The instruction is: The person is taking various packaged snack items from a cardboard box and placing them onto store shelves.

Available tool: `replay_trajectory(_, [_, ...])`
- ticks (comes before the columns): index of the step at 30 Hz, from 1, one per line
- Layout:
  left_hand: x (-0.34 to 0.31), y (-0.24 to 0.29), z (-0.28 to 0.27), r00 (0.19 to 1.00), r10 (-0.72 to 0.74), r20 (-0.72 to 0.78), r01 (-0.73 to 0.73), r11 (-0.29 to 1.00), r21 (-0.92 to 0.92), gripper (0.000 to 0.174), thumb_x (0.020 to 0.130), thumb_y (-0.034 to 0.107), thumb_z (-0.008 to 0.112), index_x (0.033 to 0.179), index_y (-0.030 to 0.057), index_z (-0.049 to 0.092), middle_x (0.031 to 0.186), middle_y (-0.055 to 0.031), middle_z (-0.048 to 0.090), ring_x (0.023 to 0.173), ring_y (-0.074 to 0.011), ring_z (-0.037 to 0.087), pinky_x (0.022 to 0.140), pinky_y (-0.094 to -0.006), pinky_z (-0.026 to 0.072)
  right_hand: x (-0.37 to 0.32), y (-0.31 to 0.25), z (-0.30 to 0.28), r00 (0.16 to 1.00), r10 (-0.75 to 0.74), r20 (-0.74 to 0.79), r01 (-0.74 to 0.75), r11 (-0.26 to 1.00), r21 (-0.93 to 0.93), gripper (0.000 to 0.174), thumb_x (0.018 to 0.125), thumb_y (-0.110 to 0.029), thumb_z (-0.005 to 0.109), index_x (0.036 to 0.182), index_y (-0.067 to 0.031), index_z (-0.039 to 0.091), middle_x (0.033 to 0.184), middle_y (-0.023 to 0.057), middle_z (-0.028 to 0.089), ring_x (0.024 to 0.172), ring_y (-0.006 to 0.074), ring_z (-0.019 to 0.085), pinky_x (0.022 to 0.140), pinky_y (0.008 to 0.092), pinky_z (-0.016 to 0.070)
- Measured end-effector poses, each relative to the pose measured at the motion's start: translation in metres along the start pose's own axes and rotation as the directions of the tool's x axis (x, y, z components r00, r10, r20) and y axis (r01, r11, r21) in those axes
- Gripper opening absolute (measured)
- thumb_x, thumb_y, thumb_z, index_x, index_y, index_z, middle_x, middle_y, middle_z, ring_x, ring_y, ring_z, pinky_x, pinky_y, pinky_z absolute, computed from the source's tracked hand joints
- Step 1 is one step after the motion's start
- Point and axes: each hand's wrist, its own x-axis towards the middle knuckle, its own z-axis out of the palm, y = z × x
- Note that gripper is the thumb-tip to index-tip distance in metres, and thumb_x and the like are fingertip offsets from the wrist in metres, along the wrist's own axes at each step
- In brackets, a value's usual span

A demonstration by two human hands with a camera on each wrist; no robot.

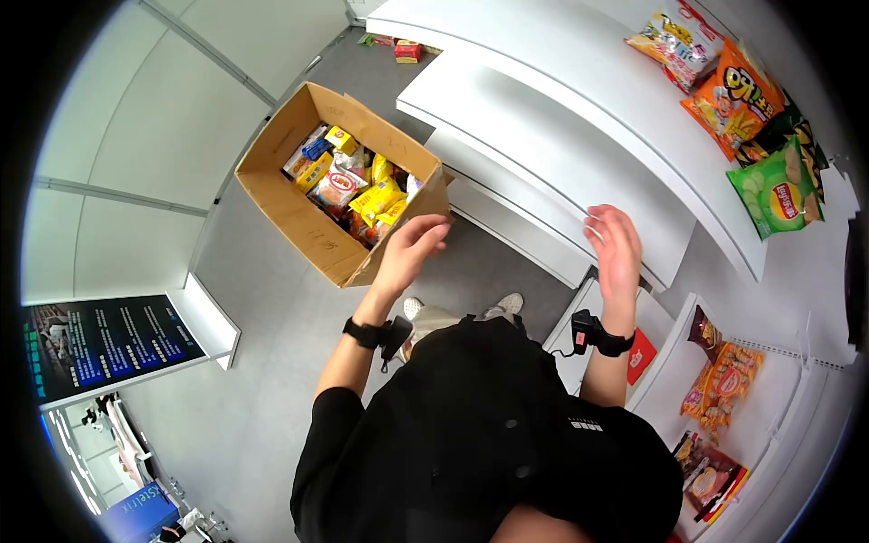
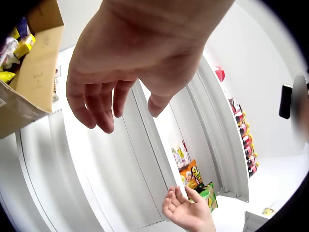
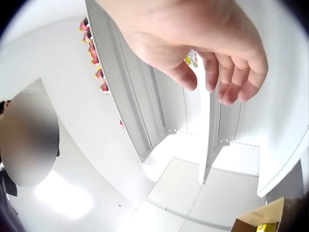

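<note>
An open cardboard box (image 1: 299,217) full of snack packets (image 1: 358,185) stands on the grey floor beside white shelves (image 1: 561,136). My left hand (image 1: 415,242) hovers at the box's near right corner, fingers loosely bent, holding nothing. In the left wrist view the left hand (image 2: 128,77) hangs empty beside the box (image 2: 34,72). My right hand (image 1: 614,244) is raised in front of a shelf edge, fingers relaxed and empty. The right wrist view shows the right hand (image 3: 212,53) empty against the shelves.
Chip bags, orange (image 1: 735,95) and green (image 1: 778,192), lie on the upper right shelf. More snack packets (image 1: 724,385) sit on lower shelves at the right. A dark poster board (image 1: 100,344) leans at the left. White wall panels stand behind the box.
</note>
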Motion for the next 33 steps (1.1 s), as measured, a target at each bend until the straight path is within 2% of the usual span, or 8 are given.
replay_trajectory(4, [-0.047, -0.009, -0.086, 0.985, -0.110, -0.132, 0.103, 0.993, -0.057, 0.036, 0.091, 0.026, 0.059, 0.116, 0.0003, 0.057, 0.104, -0.0045, 0.063, 0.082, -0.0091, 0.057, 0.076, -0.0252, 0.0464, -0.017, 0.053, 0.057, 0.991, 0.118, 0.067, -0.117, 0.993, -0.024, 0.021, 0.091, -0.019, 0.055, 0.104, -0.0016, 0.058, 0.100, 0.0101, 0.062, 0.092, 0.0183, 0.058, 0.081, 0.0320, 0.0458])
replay_trajectory(8, [-0.082, -0.029, -0.172, 0.947, -0.216, -0.239, 0.211, 0.976, -0.045, 0.033, 0.091, 0.027, 0.057, 0.113, 0.0029, 0.059, 0.101, -0.0036, 0.065, 0.084, -0.0091, 0.057, 0.077, -0.0267, 0.0472, -0.043, 0.102, 0.103, 0.957, 0.277, 0.086, -0.289, 0.937, 0.196, 0.025, 0.089, -0.020, 0.058, 0.106, -0.0020, 0.057, 0.104, 0.0120, 0.061, 0.091, 0.0201, 0.058, 0.082, 0.0327, 0.0465])
replay_trajectory(12, [-0.088, -0.049, -0.231, 0.903, -0.338, -0.264, 0.304, 0.939, -0.162, 0.036, 0.091, 0.030, 0.054, 0.117, 0.0050, 0.056, 0.105, -0.0047, 0.063, 0.087, -0.0129, 0.058, 0.078, -0.0304, 0.0482, -0.058, 0.124, 0.144, 0.893, 0.444, 0.075, -0.442, 0.831, 0.338, 0.029, 0.088, -0.022, 0.058, 0.109, -0.0023, 0.054, 0.109, 0.0122, 0.059, 0.095, 0.0214, 0.056, 0.084, 0.0344, 0.0462])
replay_trajectory(15, [-0.071, -0.052, -0.254, 0.913, -0.355, -0.202, 0.327, 0.932, -0.156, 0.038, 0.091, 0.033, 0.053, 0.120, 0.0076, 0.053, 0.106, -0.0041, 0.061, 0.088, -0.0144, 0.058, 0.079, -0.0318, 0.0482, -0.063, 0.130, 0.156, 0.896, 0.431, 0.104, -0.438, 0.826, 0.354, 0.029, 0.088, -0.022, 0.057, 0.109, -0.0023, 0.054, 0.109, 0.0120, 0.059, 0.096, 0.0213, 0.055, 0.085, 0.0351, 0.0457])
replay_trajectory(19, [-0.033, -0.048, -0.264, 0.910, -0.381, -0.162, 0.339, 0.911, -0.235, 0.038, 0.091, 0.036, 0.053, 0.120, 0.0107, 0.052, 0.106, -0.0035, 0.060, 0.088, -0.0160, 0.057, 0.080, -0.0336, 0.0474, -0.062, 0.125, 0.153, 0.896, 0.437, 0.079, -0.435, 0.828, 0.354, 0.027, 0.088, -0.021, 0.057, 0.107, -0.0020, 0.053, 0.111, 0.0122, 0.057, 0.097, 0.0214, 0.054, 0.086, 0.0354, 0.0454])
replay_trajectory(24, [0.029, -0.036, -0.283, 0.927, -0.350, -0.133, 0.279, 0.882, -0.380, 0.035, 0.091, 0.034, 0.051, 0.118, 0.0113, 0.054, 0.103, -0.0007, 0.060, 0.089, -0.0163, 0.056, 0.082, -0.0332, 0.0465, -0.053, 0.113, 0.125, 0.895, 0.443, 0.058, -0.394, 0.720, 0.571, 0.022, 0.088, -0.018, 0.056, 0.104, -0.0021, 0.056, 0.109, 0.0102, 0.057, 0.097, 0.0206, 0.053, 0.088, 0.0345, 0.0442])
replay_trajectory(32, [0.110, 0.032, -0.241, 0.947, -0.279, -0.155, 0.244, 0.946, -0.212, 0.023, 0.089, 0.030, 0.056, 0.100, 0.0106, 0.056, 0.092, -0.0007, 0.058, 0.087, -0.0147, 0.057, 0.076, -0.0352, 0.0506, -0.039, 0.107, 0.068, 0.894, 0.447, -0.043, -0.298, 0.663, 0.686, 0.023, 0.086, -0.015, 0.057, 0.105, -0.0011, 0.055, 0.111, 0.0104, 0.055, 0.100, 0.0215, 0.053, 0.090, 0.0352, 0.0442])
replay_trajectory(33, [0.125, 0.024, -0.241, 0.951, -0.271, -0.149, 0.251, 0.958, -0.138, 0.037, 0.092, 0.032, 0.052, 0.119, 0.0075, 0.051, 0.102, -0.0052, 0.059, 0.090, -0.0173, 0.058, 0.083, -0.0357, 0.0494, -0.039, 0.111, 0.065, 0.889, 0.457, -0.043, -0.303, 0.654, 0.693, 0.023, 0.086, -0.014, 0.057, 0.105, -0.0010, 0.055, 0.111, 0.0102, 0.055, 0.101, 0.0215, 0.053, 0.090, 0.0353, 0.0444])
